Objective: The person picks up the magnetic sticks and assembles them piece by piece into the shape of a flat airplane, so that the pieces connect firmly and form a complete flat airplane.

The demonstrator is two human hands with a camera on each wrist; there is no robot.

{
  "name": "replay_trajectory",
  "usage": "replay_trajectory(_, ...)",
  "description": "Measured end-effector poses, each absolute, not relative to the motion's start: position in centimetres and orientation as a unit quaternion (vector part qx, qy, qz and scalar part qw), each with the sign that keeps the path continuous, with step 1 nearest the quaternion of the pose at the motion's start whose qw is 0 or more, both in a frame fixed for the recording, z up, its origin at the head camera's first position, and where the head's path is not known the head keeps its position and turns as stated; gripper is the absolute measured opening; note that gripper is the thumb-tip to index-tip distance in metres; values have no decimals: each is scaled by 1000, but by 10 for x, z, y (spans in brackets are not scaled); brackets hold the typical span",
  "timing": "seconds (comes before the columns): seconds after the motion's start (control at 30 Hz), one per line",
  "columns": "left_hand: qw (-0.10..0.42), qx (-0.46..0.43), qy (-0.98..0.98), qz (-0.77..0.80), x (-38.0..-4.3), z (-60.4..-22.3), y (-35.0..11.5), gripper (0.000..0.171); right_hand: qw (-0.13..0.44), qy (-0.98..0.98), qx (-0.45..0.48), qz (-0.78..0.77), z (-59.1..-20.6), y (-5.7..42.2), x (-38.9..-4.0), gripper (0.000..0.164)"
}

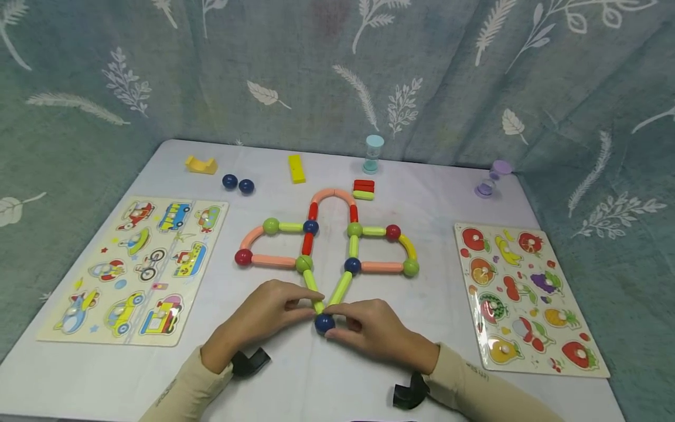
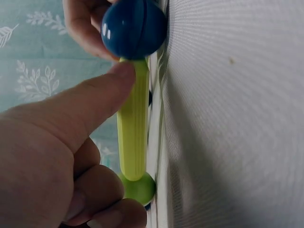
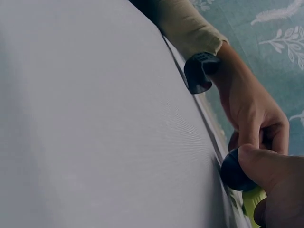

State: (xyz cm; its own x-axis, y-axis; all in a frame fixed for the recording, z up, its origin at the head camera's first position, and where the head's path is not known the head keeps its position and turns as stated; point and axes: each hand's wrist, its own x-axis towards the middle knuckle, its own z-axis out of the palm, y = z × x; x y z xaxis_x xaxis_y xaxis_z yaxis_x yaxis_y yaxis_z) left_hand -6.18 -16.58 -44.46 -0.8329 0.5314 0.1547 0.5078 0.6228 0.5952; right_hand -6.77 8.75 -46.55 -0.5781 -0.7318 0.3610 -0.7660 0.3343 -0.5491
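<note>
A figure of coloured magnetic rods and balls lies at the table's middle, with a peach arch (image 1: pixel 334 192) on top and a loop on each side. Two light green rods slant together onto a dark blue ball (image 1: pixel 324 324) at its near tip. My left hand (image 1: pixel 271 308) pinches the left green rod (image 2: pixel 133 118) close to that ball, thumb on the rod's side. With thumb and fingers my right hand (image 1: pixel 374 328) grips the blue ball from the right; the thumb lies on it in the right wrist view. The right green rod (image 1: pixel 340 288) runs up to another blue ball (image 1: pixel 352 265).
A vehicle puzzle board (image 1: pixel 132 269) lies left, a fruit puzzle board (image 1: pixel 527 299) right. Along the back are a yellow curved block (image 1: pixel 201 164), two blue balls (image 1: pixel 238 184), a yellow block (image 1: pixel 297 169), short rods (image 1: pixel 364 189), a teal sand timer (image 1: pixel 372 154) and a purple one (image 1: pixel 493 178).
</note>
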Motion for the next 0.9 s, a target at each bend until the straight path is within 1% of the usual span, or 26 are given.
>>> replay_trajectory(0.17, 10, 270, 910, 314, -64, -447, -166, 27, 35, -818, 459, 345, -463, 83, -74, 34)
replay_trajectory(0.47, -2, 240, 921, 308, -64, -444, -166, 28, 21, -826, 458, 328, -460, 78, -83, 36)
replay_trajectory(0.67, -5, 244, 917, 315, -65, -447, -168, 30, 26, -832, 450, 324, -461, 79, -87, 35)
replay_trajectory(0.9, -31, 252, 911, 324, -66, -448, -170, 30, 47, -837, 432, 334, -462, 77, -93, 36)
